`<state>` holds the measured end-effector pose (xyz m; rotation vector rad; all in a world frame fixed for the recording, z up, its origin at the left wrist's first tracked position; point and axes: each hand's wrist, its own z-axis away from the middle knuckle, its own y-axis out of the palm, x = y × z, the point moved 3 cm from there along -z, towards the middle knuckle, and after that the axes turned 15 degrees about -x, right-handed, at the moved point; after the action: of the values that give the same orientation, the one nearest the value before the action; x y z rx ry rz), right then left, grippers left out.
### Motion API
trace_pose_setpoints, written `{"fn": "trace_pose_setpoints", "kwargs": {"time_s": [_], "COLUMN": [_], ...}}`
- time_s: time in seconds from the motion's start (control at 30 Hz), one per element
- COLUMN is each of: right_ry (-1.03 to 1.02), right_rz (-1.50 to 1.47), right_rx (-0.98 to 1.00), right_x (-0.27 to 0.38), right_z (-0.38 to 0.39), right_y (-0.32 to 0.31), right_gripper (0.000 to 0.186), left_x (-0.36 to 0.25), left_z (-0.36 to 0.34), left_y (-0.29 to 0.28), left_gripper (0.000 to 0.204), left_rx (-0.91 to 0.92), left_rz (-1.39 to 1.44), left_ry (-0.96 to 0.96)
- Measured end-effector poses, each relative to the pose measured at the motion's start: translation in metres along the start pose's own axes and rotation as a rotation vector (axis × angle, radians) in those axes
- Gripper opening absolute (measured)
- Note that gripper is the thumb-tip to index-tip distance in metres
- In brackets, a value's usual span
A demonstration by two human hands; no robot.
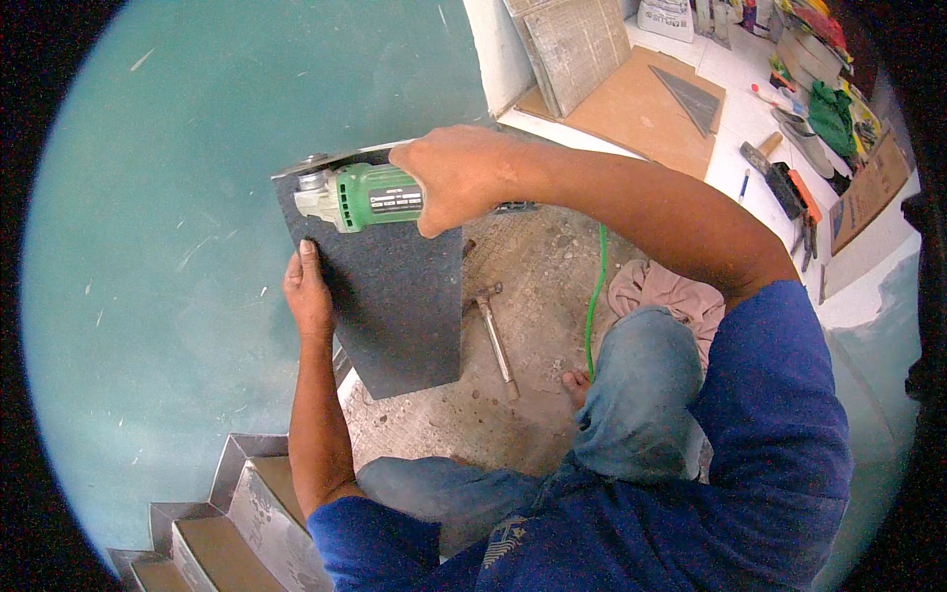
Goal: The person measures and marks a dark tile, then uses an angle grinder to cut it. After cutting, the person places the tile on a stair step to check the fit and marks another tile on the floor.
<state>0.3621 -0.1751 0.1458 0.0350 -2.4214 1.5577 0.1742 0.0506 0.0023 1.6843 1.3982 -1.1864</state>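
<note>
My right hand [449,178] grips a green angle grinder [380,192], its metal head [314,192] at the upper left corner of a dark grey tile [385,306]. The grinder's disc is seen nearly edge-on along the tile's top edge. My left hand [308,284] holds that tile by its left side, thumb on the face, below the grinder head. The tile stands tilted in front of me; what supports its bottom is hidden. Just right of it a hammer [499,345] lies on the rough floor.
A green cord [602,276] runs beside a pink cloth [671,296]. On the white ledge at right are cardboard [612,109], leaning tiles [572,49], a mallet [760,158] and other tools. A teal wall [178,247] stands at left, tiled steps [212,553] at lower left.
</note>
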Motion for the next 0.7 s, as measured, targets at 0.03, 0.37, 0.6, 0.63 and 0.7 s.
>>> {"fn": "trace_pose_setpoints", "kwargs": {"time_s": [0.03,0.37,0.6,0.63,0.7], "right_ry": [0.004,-0.006,-0.009,0.007,0.007], "right_rz": [-0.003,-0.013,-0.007,-0.01,-0.01], "right_rx": [-0.002,0.002,0.012,0.015,0.013], "right_x": [-0.001,-0.007,-0.009,-0.011,-0.013], "right_z": [0.0,0.005,0.009,0.01,0.011], "right_y": [0.0,-0.004,-0.006,-0.006,-0.005], "right_gripper": [0.057,0.057,0.057,0.057,0.057], "left_x": [-0.004,-0.019,-0.009,-0.006,-0.002], "left_z": [0.001,0.008,0.003,0.001,-0.002], "left_y": [0.001,0.0,-0.002,-0.002,-0.004], "left_gripper": [0.04,0.04,0.042,0.042,0.043], "left_rx": [0.004,-0.024,-0.024,-0.031,-0.02], "left_rz": [-0.006,-0.084,-0.049,-0.06,-0.057], "left_ry": [0.034,0.049,0.015,0.002,0.011]}}
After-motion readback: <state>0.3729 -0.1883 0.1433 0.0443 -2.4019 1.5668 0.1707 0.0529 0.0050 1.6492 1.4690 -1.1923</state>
